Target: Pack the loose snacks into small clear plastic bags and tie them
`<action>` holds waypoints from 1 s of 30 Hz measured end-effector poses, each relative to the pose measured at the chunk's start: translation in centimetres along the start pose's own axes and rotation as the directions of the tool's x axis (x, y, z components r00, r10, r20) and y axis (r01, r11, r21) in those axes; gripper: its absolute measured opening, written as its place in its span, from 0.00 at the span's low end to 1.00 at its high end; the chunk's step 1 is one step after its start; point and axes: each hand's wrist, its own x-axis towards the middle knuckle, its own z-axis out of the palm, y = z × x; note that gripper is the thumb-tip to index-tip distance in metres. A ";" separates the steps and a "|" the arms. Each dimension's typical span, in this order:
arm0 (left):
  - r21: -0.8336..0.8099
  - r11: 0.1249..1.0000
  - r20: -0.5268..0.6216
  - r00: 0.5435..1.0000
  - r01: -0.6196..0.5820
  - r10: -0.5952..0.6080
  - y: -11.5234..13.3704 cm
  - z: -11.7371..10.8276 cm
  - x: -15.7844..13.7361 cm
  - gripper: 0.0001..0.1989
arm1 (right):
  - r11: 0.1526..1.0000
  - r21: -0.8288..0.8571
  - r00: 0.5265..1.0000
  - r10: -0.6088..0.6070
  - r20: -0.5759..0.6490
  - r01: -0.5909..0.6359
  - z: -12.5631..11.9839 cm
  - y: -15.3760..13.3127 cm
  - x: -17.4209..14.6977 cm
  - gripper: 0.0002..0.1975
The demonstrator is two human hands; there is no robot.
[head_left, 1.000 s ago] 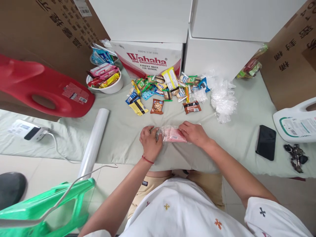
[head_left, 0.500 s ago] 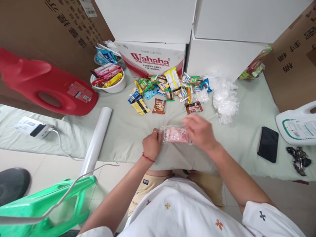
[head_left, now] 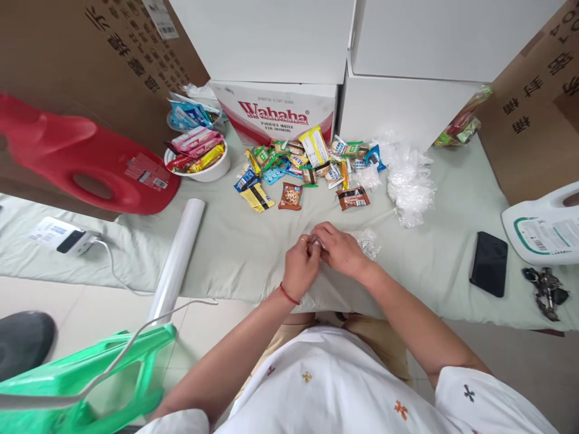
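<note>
My left hand and my right hand meet near the table's front edge, fingertips pinched together. Between them is a bit of clear plastic bag, and the rest of the clear plastic bag sticks out crumpled beyond my right hand. The pink packet seen earlier in this bag is hidden now. Just behind my hands lie a brown cookie packet and a dark brown snack packet. A pile of small wrapped snacks sits farther back, with crumpled clear plastic bags to its right.
At left stand a red jug, a white bowl of snacks and a white roll. At right are a phone, keys and a white jug. White boxes close off the back.
My right hand has moved left and my left hand slightly right, so they now meet. The pink packet has gone out of sight, and the bag's loose part now shows at the right.
</note>
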 end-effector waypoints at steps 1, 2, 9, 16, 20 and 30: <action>0.054 0.996 0.007 0.998 -0.070 0.070 0.0 0.4 -0.4 0.09 | 0.999 0.038 1.000 -0.005 -0.016 0.006 0.0 0.4 -0.1 0.27; 0.119 0.984 0.018 0.991 -0.134 0.133 -0.2 0.8 -0.8 0.10 | 0.997 0.076 0.999 -0.022 -0.030 0.024 0.1 0.8 -0.2 0.31; 0.571 0.801 0.114 0.984 -0.180 0.140 -0.7 2.8 -2.9 0.19 | 0.898 0.347 0.962 -0.243 -0.126 0.272 0.3 3.0 -1.1 0.26; 0.151 0.876 0.207 0.881 -0.458 0.425 -0.9 0.9 -5.7 0.23 | 0.938 0.344 0.986 0.017 -0.167 0.042 1.6 3.0 -1.4 0.22; 0.254 0.916 -0.119 0.930 -0.310 0.348 -1.9 -1.6 -3.4 0.20 | 0.902 0.428 0.984 0.027 -0.176 0.051 1.6 3.2 -1.6 0.20; 0.347 0.817 0.240 0.886 -0.460 0.397 -3.9 2.0 1.3 0.24 | 0.737 0.673 0.773 0.466 -0.430 -0.071 -1.4 5.0 -4.9 0.17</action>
